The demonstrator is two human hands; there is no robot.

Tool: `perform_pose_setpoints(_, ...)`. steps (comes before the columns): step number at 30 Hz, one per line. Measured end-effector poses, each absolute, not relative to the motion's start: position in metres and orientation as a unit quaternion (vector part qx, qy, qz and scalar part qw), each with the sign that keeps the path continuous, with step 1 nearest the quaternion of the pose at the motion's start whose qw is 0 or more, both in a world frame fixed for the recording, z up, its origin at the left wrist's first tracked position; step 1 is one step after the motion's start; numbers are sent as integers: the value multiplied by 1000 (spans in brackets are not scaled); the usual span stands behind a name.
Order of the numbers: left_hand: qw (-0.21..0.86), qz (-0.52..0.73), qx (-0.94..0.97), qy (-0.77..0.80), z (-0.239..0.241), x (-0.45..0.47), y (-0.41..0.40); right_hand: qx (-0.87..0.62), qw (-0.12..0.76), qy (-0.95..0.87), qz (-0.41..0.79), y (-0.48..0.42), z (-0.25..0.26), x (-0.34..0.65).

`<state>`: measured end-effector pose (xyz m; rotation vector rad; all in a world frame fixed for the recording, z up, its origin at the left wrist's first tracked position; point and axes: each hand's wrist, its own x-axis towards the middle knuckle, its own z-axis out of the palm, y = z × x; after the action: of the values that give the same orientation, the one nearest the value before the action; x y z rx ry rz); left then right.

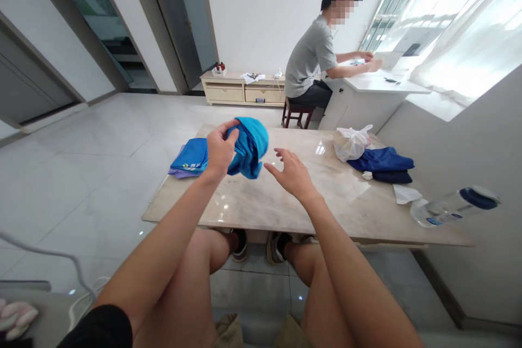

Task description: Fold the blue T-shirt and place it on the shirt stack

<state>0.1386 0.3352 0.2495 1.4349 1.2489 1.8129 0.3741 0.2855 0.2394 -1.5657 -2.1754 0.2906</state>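
Observation:
My left hand [220, 148] is closed on a bright blue folded garment [250, 147] and holds it just above the marble table [285, 201]. Beside it, at the table's far left, lies a small stack of folded clothes [190, 157], blue on top of lilac. My right hand [290, 172] hovers over the table's middle with its fingers spread, a short way right of the held garment, holding nothing.
A white plastic bag [351, 142], dark blue folded clothes [383, 164], a white tissue [405, 193] and a lying plastic bottle [452, 207] occupy the table's right side. Another person [314, 62] sits at a white desk behind. A low cabinet [240, 89] stands by the wall.

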Motion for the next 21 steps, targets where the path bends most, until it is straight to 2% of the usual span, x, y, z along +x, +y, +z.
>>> perform_pose_setpoints(2, 339, 655, 502, 452, 229, 160, 320, -582, 200, -781, 108, 287, 232, 375)
perform_pose_setpoints(4, 404, 626, 483, 460, 207, 176, 310, -598, 136, -782, 115, 289, 226, 378)
perform_pose_setpoints(8, 468, 587, 486, 448, 193, 187, 307, -626, 35, -769, 126, 301, 214, 388)
perform_pose_setpoints(13, 444, 644, 482, 395, 214, 157, 324, -640, 4, -750, 165, 314, 194, 404)
perform_pose_setpoints(16, 415, 671, 455, 412, 211, 127, 333, -643, -6, -748, 165, 319, 186, 411)
perform_pose_setpoints(18, 402, 623, 479, 470, 201, 110, 334, -649, 9, -745, 155, 322, 185, 415)
perform_pose_setpoints(21, 358, 483, 571, 559, 184, 95, 331, -662, 68, -728, 163, 329, 185, 421)
